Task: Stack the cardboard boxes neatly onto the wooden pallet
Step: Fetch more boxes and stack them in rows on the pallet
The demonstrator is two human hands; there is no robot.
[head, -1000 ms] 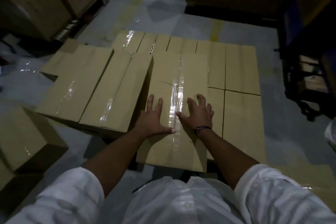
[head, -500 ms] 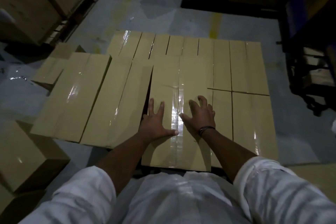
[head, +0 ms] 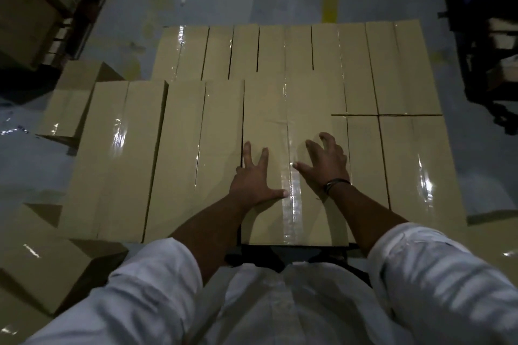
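Head view: the left grip (head: 253, 179) lies flat with fingers spread and the right grip (head: 325, 165) rests on arched fingertips, both pressing the top of a taped cardboard box (head: 280, 109) and clasping nothing. That box lies in the stack's near row, just beside a neighbouring box (head: 182, 148) on its left.
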